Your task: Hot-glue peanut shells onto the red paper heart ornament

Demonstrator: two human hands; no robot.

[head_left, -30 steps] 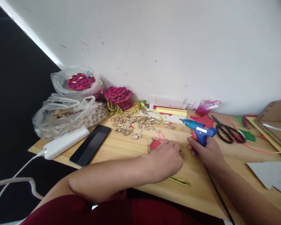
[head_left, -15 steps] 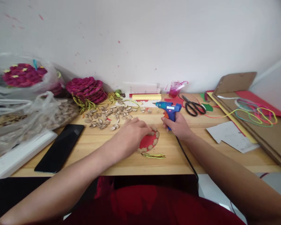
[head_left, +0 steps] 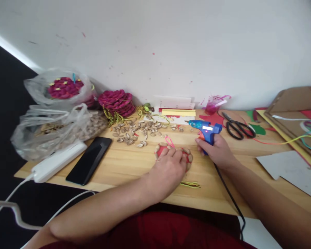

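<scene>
A red disc edged with pistachio shells lies flat on the wooden table, with a pink loop at its far side and yellow-green tassel threads at its near side. My left hand is over the disc, its curled fingers close together and touching it; what lies under the fingertips is hidden. My right hand grips a blue hot glue gun by its handle, nozzle pointing left above the table. Loose pistachio shells are scattered beyond my left hand.
Left are a black phone, a white power strip and a plastic bag of shells. Purple shell-covered pieces are stacked behind. Right are black-handled scissors, a grey card and cardboard. The gun's cord trails off the front edge.
The view has swung left. My left hand has moved from the disc's far left edge to over its middle, exposing the pink loop. My right hand still holds the glue gun.
</scene>
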